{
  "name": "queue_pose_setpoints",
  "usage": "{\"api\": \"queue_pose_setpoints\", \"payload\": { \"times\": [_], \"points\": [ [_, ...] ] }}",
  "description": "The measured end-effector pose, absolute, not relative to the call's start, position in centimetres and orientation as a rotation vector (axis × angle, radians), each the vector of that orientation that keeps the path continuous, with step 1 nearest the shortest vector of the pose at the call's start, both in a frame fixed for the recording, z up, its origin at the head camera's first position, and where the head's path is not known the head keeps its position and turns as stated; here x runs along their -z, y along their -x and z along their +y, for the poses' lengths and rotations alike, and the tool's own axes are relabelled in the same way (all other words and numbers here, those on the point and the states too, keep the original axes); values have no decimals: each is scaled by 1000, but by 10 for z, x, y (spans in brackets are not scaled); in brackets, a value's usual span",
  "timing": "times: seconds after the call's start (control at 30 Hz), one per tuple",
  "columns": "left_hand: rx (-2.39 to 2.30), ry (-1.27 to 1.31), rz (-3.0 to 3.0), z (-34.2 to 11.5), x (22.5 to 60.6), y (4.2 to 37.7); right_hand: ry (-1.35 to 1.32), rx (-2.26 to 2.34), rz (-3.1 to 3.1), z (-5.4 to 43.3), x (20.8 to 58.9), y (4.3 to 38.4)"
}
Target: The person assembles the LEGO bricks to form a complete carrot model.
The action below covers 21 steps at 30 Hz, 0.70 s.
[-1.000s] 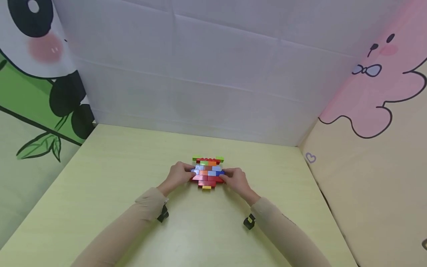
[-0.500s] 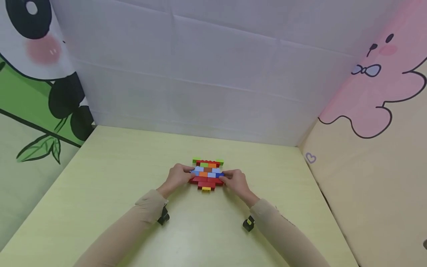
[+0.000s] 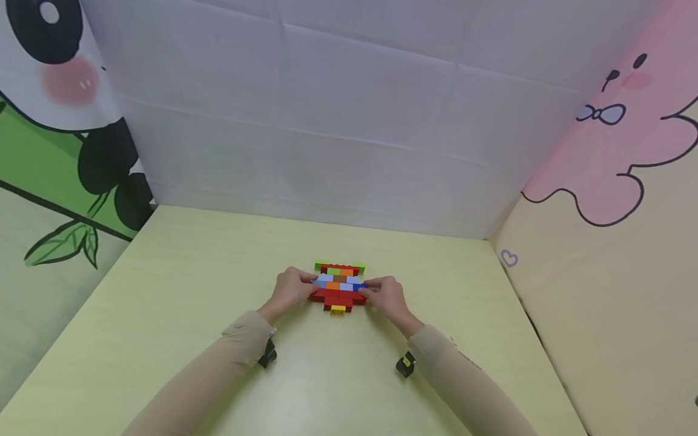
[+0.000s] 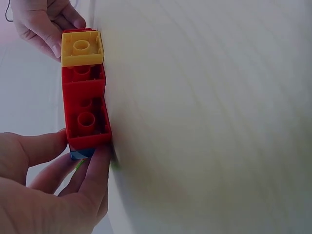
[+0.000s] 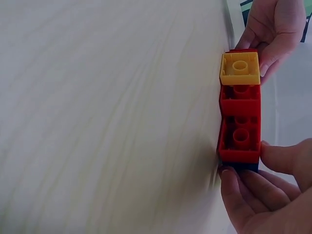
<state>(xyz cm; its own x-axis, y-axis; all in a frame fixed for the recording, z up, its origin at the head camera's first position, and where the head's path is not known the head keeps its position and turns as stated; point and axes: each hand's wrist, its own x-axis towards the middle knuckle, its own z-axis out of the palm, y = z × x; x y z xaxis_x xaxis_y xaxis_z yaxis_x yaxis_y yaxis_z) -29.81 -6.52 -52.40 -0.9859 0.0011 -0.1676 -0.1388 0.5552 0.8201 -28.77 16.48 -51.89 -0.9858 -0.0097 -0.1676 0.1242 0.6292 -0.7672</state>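
Observation:
Between both hands lies a model of toy building bricks, on its side low over the table. Its rows are green, red, orange, light blue, brown and dark blue, with a yellow brick at the near end. My left hand grips its left edge by the blue and red bricks, thumb on top and fingers beneath. On the opposite edge my right hand pinches the dark blue and red bricks. In both wrist views the hollow undersides of the red bricks and the yellow one face the camera.
The pale wooden table surrounds the model. A white cloth wall stands behind it. Printed panels close the sides, a panda at left and a pink animal at right. Black camera mounts hang under the wrists.
The model has tipped slightly, so more of its near red face shows, and it sits a little lower in the head view. Both hands keep their hold on its sides.

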Motion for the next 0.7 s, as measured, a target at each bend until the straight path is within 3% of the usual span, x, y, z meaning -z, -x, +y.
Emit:
{"api": "queue_pose_setpoints", "payload": {
  "times": [0.7],
  "points": [
    [-1428,99,2659,-67,531,295,-86,1345,2696,170,531,289]
  ]
}}
